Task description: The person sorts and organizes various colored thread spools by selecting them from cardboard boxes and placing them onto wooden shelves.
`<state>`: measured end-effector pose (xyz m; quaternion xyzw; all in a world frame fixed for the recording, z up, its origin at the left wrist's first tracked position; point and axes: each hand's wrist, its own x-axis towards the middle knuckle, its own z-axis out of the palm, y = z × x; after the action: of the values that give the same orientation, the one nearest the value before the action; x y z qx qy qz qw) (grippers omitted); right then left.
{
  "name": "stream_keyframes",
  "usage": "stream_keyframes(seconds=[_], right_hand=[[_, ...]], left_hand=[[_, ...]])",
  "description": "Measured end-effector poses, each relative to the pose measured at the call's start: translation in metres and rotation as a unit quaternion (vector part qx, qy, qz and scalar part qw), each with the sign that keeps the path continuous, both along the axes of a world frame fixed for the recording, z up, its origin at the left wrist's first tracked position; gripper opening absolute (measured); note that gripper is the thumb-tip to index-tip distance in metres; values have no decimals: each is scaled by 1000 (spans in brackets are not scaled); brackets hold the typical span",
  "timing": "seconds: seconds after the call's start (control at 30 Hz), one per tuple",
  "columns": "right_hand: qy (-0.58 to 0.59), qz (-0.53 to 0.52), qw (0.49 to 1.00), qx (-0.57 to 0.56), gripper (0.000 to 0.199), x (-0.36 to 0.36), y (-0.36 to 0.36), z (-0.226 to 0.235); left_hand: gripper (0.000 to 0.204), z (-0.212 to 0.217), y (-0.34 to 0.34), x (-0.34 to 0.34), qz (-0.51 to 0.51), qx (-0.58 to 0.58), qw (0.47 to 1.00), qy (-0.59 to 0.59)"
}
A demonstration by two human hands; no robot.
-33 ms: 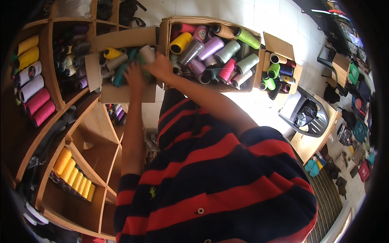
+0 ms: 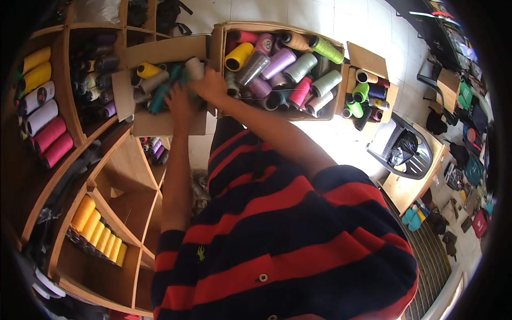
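Observation:
Inside a small open cardboard box [image 2: 149, 127] at the left, my left hand [image 2: 181, 103] reaches over the thread cones with its fingers spread. A teal thread cone [image 2: 158, 100] lies against its fingertips. My right hand [image 2: 210, 88] crosses over to the same box's right side, fingers curled down among the cones; what they close on is hidden. Just beyond the right hand is a pale grey thread cone [image 2: 194, 68]. A yellow thread cone [image 2: 148, 70] and a beige-grey thread cone [image 2: 153, 81] lie farther left in the box.
A larger cardboard box [image 2: 277, 25] full of mixed thread cones adjoins on the right, with a smaller cone box [image 2: 368, 56] beyond. Wooden shelves [image 2: 109, 213] with yellow cones [image 2: 82, 213] line the left. A dark chair [image 2: 408, 152] stands at the right.

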<state>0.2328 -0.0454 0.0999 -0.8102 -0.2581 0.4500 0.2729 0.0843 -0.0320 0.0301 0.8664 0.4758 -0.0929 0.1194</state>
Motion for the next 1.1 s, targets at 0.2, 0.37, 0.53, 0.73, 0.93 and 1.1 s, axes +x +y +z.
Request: stream_keyframes(seconds=[0.2, 0.37, 0.53, 0.73, 0.93, 1.1], right_hand=[[-49, 20, 994, -98, 55, -16, 35, -26], [-62, 40, 994, -75, 66, -22, 41, -37], [12, 170, 984, 46, 66, -21, 32, -66], [13, 288, 947, 141, 60, -37, 6, -59], [7, 268, 945, 188, 28, -2, -41, -7], [29, 266, 957, 116, 15, 79, -90, 71]], left_hand=[[71, 6, -17, -9, 20, -22, 992, -123], [69, 9, -19, -17, 81, -62, 970, -219], [55, 20, -13, -22, 228, -53, 888, -395], [30, 59, 19, -7, 144, -27, 915, -376], [20, 47, 29, -26, -56, -46, 964, -257], [19, 65, 20, -28, -74, 29, 985, -151]])
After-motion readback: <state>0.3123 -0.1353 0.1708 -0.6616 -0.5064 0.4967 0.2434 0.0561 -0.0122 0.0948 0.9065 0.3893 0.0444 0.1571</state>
